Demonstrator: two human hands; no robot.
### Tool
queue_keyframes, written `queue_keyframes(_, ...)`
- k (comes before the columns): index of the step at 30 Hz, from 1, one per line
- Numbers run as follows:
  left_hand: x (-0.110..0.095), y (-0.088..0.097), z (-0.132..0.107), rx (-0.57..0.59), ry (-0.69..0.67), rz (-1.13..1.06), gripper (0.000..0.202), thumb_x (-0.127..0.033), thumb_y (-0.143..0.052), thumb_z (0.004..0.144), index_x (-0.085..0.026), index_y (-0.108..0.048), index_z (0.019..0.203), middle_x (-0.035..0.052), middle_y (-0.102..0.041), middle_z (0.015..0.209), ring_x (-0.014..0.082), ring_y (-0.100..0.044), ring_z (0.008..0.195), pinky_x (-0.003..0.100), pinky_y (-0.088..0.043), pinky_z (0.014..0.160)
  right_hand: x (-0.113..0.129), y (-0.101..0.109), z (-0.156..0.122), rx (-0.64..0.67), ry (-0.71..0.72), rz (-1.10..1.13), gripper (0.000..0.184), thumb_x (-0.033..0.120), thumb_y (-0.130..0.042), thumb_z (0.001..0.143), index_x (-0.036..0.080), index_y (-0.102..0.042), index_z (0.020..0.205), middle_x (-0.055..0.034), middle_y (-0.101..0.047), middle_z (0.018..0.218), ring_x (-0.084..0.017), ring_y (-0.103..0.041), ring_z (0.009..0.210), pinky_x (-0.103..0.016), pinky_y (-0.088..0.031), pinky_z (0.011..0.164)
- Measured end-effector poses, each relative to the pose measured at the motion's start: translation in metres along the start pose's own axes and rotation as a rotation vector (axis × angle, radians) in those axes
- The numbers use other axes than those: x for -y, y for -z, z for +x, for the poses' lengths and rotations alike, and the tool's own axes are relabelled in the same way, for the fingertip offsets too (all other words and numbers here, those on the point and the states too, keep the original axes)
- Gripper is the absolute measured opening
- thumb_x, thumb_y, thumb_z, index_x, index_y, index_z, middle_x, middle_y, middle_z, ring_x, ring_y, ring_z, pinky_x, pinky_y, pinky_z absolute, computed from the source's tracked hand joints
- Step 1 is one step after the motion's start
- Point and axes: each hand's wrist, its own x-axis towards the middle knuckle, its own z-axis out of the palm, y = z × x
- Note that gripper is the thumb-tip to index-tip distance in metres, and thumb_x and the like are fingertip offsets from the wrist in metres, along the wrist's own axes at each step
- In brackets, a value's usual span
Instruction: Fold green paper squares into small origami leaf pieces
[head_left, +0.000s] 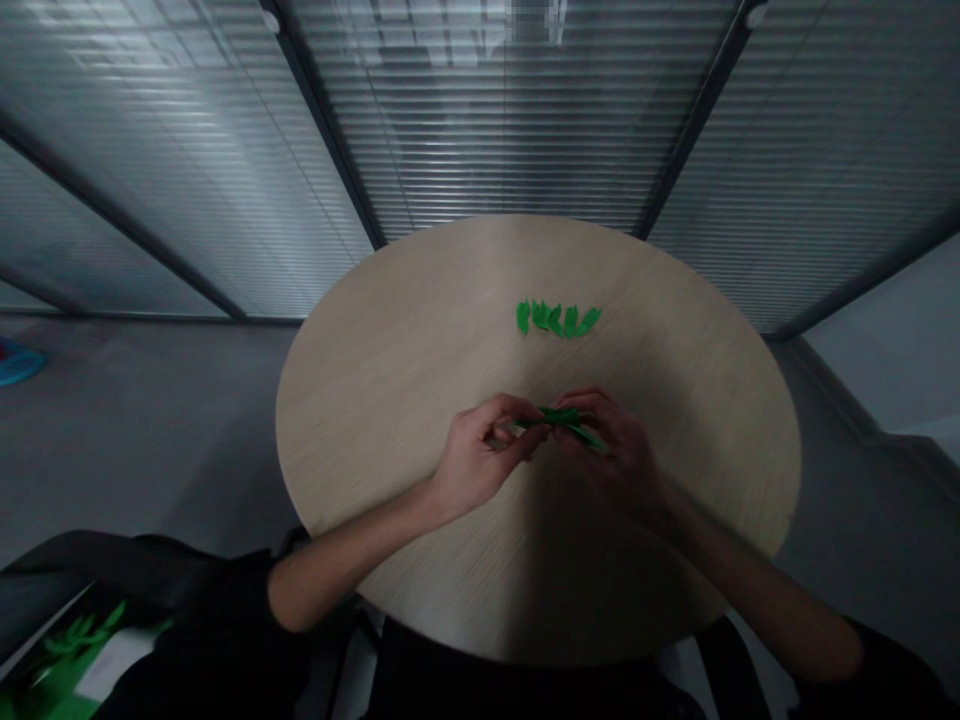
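Note:
Both my hands meet over the middle of a round pale wooden table (375,400). My left hand (480,455) and my right hand (619,450) pinch a small folded green paper piece (562,420) between their fingertips, fingers closed on it. Farther back on the table lies a short row of several green folded paper pieces (556,319), side by side, untouched. My forearms are bare, with dark sleeves pushed up near the elbows.
Glass walls with horizontal blinds (487,110) stand behind the table. Grey floor surrounds it. A green and white sheet (67,660) lies at the bottom left near my lap. A blue object (19,362) sits on the floor at the far left.

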Motion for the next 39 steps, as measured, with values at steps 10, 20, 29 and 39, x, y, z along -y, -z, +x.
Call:
queue_keyframes(10, -0.0001, -0.0024, 0.0023, 0.023, 0.049, -0.091, 0.019, -0.03, -0.078, 0.085, -0.016, -0.067, 0.09, 0.003, -0.073, 0.074, 0.0095, -0.065, 0.052, 0.018, -0.057, 0.046, -0.001, 0.0003, 0.0, -0.015, 0.073, -0.02, 0.01, 0.018, -0.071, 0.092, 0.023, -0.069, 0.099, -0.0044, -0.065, 0.102, -0.017, -0.069, 0.09, -0.032, -0.058, 0.077)
queue_keyframes(20, -0.0017, -0.0007, 0.002, 0.023, 0.027, -0.09, 0.018, -0.027, -0.078, 0.084, -0.015, -0.069, 0.094, 0.0044, -0.077, 0.082, 0.0088, -0.067, 0.052, 0.016, -0.057, 0.046, 0.0016, 0.0002, -0.0001, -0.038, -0.056, 0.052, 0.005, 0.019, -0.071, 0.091, 0.023, -0.069, 0.091, -0.003, -0.065, 0.1, -0.017, -0.067, 0.089, -0.032, -0.056, 0.079)
queue_keyframes(29, 0.0039, -0.0005, 0.0026, 0.024, 0.001, -0.122, 0.013, -0.025, -0.077, 0.088, -0.015, -0.071, 0.094, 0.0044, -0.079, 0.076, 0.0124, -0.073, 0.06, 0.019, -0.062, 0.055, 0.0007, -0.0007, 0.0001, -0.04, -0.111, 0.093, 0.004, 0.021, -0.071, 0.09, 0.023, -0.067, 0.09, -0.0023, -0.064, 0.1, -0.015, -0.068, 0.086, -0.029, -0.057, 0.075)
queue_keyframes(39, 0.0005, 0.0022, 0.0031, 0.041, 0.0, -0.141, 0.013, -0.025, -0.075, 0.091, -0.015, -0.073, 0.099, 0.0048, -0.081, 0.079, 0.0154, -0.078, 0.069, 0.021, -0.065, 0.059, 0.0016, 0.0004, 0.0021, -0.096, -0.122, 0.033, 0.008, 0.025, -0.073, 0.089, 0.022, -0.068, 0.085, -0.0021, -0.064, 0.094, -0.014, -0.067, 0.08, -0.028, -0.057, 0.071)
